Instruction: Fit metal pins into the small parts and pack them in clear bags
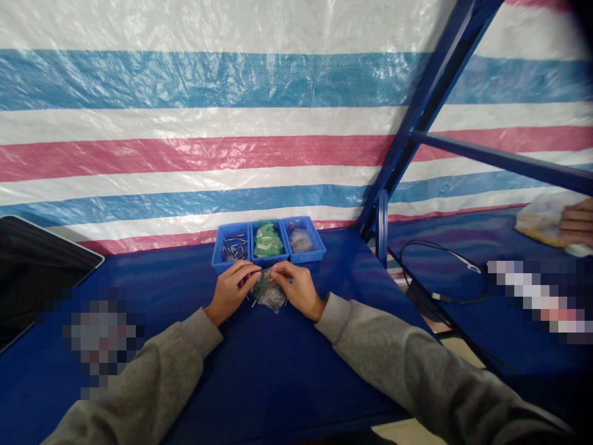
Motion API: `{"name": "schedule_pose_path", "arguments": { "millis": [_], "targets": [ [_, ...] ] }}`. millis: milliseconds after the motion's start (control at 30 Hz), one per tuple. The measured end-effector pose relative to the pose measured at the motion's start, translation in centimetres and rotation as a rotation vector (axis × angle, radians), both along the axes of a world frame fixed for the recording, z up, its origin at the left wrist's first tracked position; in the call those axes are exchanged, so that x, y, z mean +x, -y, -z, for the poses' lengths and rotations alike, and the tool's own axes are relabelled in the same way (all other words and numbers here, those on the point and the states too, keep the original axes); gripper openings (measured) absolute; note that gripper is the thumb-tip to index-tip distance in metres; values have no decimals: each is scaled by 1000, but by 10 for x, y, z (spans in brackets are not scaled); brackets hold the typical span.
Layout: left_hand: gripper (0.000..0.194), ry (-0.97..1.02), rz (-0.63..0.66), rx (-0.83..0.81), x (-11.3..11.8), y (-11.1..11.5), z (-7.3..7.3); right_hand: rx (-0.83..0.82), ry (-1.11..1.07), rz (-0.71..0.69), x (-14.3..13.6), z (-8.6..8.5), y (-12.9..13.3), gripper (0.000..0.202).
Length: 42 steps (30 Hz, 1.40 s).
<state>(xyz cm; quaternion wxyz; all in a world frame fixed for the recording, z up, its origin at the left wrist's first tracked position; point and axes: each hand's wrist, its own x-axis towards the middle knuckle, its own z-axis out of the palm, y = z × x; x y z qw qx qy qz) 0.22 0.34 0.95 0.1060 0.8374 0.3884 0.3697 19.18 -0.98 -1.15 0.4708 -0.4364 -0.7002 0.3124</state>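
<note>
My left hand and my right hand meet over a small mixed pile on the blue table. Clear crinkled plastic, green pieces and thin metal rods show in the pile. The fingers of both hands are bent together at its top edge; what they pinch is too small to make out. Just beyond stand three blue bins. Metal rods lie in the left bin. Green plastic packets fill the middle one, and clear plastic bags lie in the right one.
A dark flat screen stands at the left. A blue metal frame rises on the right, before a striped plastic sheet. Beyond it, a black cable lies on another table, where another person's hand touches a plastic bag.
</note>
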Motion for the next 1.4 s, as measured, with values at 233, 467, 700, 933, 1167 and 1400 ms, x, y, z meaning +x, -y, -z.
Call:
{"name": "schedule_pose_path", "arguments": {
  "millis": [233, 467, 700, 933, 1167, 1400],
  "targets": [
    [15, -24, 47, 51, 2, 0, 3, 154, 133, 38, 2, -9, 2, 15],
    [17, -34, 64, 69, 2, 0, 3, 146, 164, 47, 3, -8, 2, 16],
    [16, -56, 64, 66, 2, 0, 3, 164, 112, 43, 2, -6, 1, 15],
    [17, -32, 63, 105, 2, 2, 2, 171, 165, 36, 2, -7, 2, 16],
    [14, -21, 79, 105, 2, 4, 1, 174, 150, 19, 1, -7, 2, 13],
    [13, -5, 100, 106, 1, 5, 2, 198, 195, 9, 1, -11, 6, 11]
  ]
}}
